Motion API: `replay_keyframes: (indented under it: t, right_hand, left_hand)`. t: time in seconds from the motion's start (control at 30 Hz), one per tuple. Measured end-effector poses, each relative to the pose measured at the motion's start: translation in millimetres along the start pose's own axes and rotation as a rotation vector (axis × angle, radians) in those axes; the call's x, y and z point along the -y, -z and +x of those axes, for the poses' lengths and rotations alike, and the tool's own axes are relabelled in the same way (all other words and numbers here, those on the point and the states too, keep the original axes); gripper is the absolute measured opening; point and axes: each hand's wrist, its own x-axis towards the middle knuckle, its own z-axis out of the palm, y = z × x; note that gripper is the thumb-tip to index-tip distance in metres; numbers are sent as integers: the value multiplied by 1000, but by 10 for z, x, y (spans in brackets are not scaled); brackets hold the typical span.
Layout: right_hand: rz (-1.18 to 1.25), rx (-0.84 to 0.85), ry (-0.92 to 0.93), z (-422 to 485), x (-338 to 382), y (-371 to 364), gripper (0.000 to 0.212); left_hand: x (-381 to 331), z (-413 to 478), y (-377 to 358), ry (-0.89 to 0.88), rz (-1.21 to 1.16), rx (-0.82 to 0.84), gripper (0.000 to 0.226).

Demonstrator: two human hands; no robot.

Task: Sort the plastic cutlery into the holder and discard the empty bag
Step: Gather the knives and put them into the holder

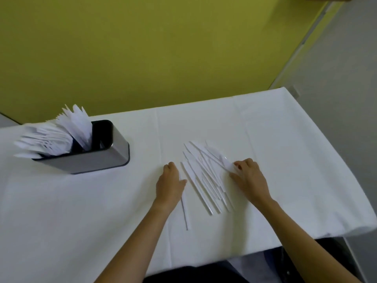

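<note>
A pile of white plastic cutlery [206,176] lies fanned out on the white tablecloth [81,211] between my hands. My left hand [170,182] rests on the cloth at the pile's left edge, over a single piece [184,213] that sticks out toward me. My right hand [248,176] touches the pile's right side, its fingertips on the broad ends of a few pieces. The metal holder [98,158] with a black inner rim stands at the left, its left compartments packed with white cutlery [53,137]; its rightmost compartment looks empty. No bag is in view.
A yellow-green wall runs behind the table. The table's right edge drops off near a grey floor [342,78]. Its near edge is close to my body, with dark clothing [204,272] below it.
</note>
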Motion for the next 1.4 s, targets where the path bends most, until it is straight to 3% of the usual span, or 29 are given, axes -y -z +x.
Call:
replay_keyframes:
  t: [0.13, 0.43, 0.57, 0.67, 1.0, 1.2, 1.33, 1.4]
  right_hand:
    - [40, 56, -55, 135, 33, 8, 23]
    - [135, 85, -2, 118, -95, 35, 10]
    - [120, 133, -6, 118, -111, 35, 15]
    - [254, 113, -90, 132, -87, 86, 14]
    - [978, 304, -186, -80, 129, 209, 25]
    - [995, 435, -142, -133, 316, 304, 30]
    - [846, 367, -136, -119, 328, 303, 35]
    - [924, 377, -154, -125, 355, 310, 36]
  left_hand:
    - [-44, -38, -42, -6, -7, -106, 8]
    - [20, 62, -24, 159, -213, -195, 8]
    - [-122, 135, 8, 273, -521, -179, 15]
    - [-269, 173, -12, 354, -803, -118, 21]
    - [-693, 231, 79, 160, -1107, 92, 24]
    - [-754, 261, 134, 50, -1029, 100, 16]
    - [-766, 278, 152, 53, -1073, 118, 16]
    - [-791, 272, 140, 50, -1078, 111, 16]
